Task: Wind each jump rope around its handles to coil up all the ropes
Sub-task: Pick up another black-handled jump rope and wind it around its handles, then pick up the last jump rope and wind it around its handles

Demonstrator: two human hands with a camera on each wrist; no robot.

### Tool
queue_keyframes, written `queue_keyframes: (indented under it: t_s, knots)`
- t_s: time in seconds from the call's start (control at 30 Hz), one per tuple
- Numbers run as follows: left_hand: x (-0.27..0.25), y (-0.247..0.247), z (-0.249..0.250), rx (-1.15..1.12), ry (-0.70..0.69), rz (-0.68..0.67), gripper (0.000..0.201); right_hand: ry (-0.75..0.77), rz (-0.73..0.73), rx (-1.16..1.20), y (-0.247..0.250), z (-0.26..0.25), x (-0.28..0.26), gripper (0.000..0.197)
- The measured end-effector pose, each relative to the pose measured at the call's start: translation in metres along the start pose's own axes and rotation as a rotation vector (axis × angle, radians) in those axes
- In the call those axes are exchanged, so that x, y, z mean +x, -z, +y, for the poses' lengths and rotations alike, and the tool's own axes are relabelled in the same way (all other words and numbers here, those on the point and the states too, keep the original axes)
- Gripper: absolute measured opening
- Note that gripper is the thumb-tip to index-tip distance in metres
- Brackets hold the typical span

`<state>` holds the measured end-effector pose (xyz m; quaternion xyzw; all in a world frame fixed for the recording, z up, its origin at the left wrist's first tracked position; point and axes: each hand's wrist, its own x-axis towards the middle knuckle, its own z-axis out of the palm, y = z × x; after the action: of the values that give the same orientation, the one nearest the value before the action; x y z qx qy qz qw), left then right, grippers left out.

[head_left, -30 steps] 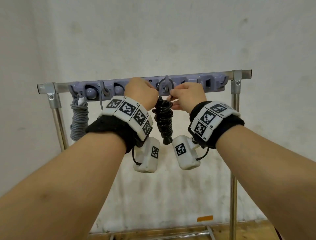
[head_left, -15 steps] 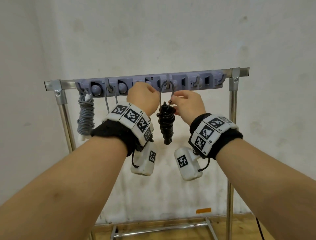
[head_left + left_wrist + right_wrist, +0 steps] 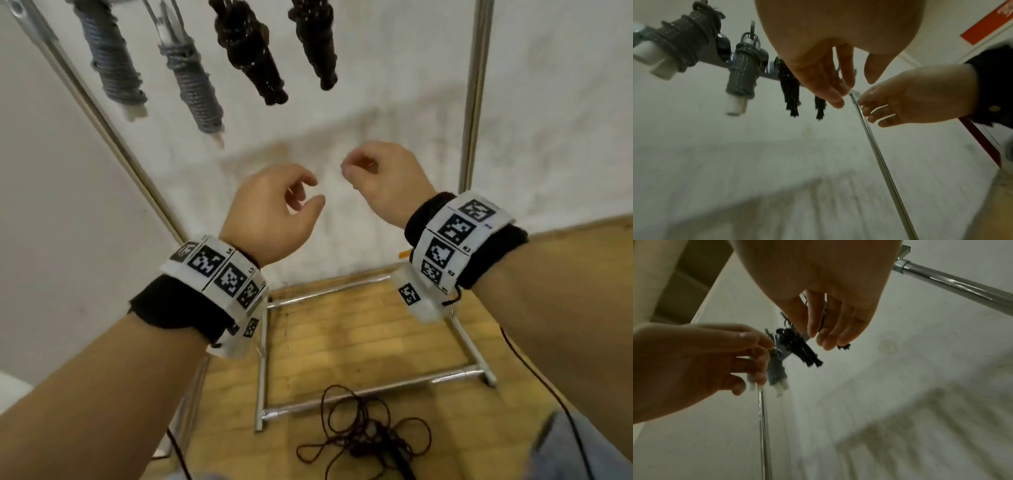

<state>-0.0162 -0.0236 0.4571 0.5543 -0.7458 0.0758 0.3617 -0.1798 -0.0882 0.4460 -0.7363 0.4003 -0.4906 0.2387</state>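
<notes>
Four wound jump ropes hang from the rack at the top of the head view: two grey coils [image 3: 109, 58] [image 3: 193, 85] and two black coils [image 3: 250, 51] [image 3: 317, 41]. An unwound dark red rope [image 3: 359, 442] lies tangled on the floor in front of the rack base. My left hand [image 3: 301, 193] and right hand [image 3: 356, 168] hover side by side below the coils, well above the floor. Their fingers are loosely curled and hold nothing. The left wrist view shows the grey coils [image 3: 744, 76] and black coils [image 3: 789, 87] beyond my empty fingers [image 3: 828, 81].
The rack's steel uprights [image 3: 474, 85] [image 3: 113, 137] stand left and right, and its base frame [image 3: 342, 401] lies on the wooden floor [image 3: 342, 342]. A thin black cable [image 3: 548, 387] runs along the floor at the right. A white wall [image 3: 376, 102] is behind.
Both hands let go of the black coil, which now hangs from its hook, and dropped below the rack. My view tilted down to the floor and the loose rope.
</notes>
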Motion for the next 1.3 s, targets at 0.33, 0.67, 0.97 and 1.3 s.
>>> queue_keyframes:
  t_s: [0.33, 0.67, 0.97, 1.3]
  knots:
    - [-0.118, -0.103, -0.057, -0.030, 0.136, -0.410, 0.026, -0.114, -0.467, -0.280, -0.069, 0.106, -0.125, 0.012]
    - [-0.235, -0.248, -0.141, 0.032, 0.318, -0.903, 0.026, -0.472, -0.985, -0.552, -0.159, 0.249, -0.210, 0.019]
    - [-0.353, -0.362, -0.145, -0.023, 0.356, -1.237, 0.036, -0.593, -1.311, -0.670, -0.202, 0.347, -0.303, 0.021]
    - [-0.387, -0.399, -0.147, -0.082, 0.489, -1.099, 0.025, -0.738, -1.229, -0.665, -0.220, 0.379, -0.362, 0.034]
